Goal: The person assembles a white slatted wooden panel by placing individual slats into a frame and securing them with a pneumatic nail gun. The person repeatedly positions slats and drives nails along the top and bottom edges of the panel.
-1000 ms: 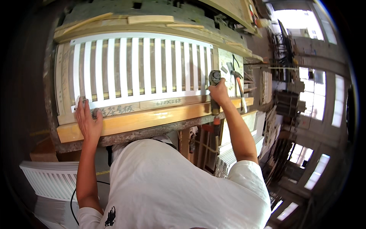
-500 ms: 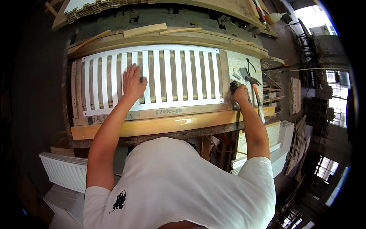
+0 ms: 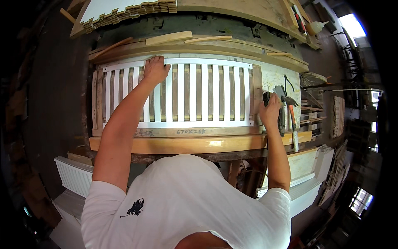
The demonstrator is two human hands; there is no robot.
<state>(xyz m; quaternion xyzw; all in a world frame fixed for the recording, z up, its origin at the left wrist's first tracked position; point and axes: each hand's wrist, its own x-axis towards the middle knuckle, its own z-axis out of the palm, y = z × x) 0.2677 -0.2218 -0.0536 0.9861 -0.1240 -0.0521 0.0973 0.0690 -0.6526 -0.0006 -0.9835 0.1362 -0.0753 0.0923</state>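
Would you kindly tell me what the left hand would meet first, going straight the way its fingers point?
At the far edge of the white slatted frame, the left hand would probably meet the wooden ledge just beyond first, though relative height is hard to judge.

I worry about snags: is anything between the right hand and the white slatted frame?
Only a wooden strip beside the right end of the white slatted frame, and the dark tool in the right hand. The hammer lies right of the hand.

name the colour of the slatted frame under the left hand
White; the slatted frame shows best in the head view.
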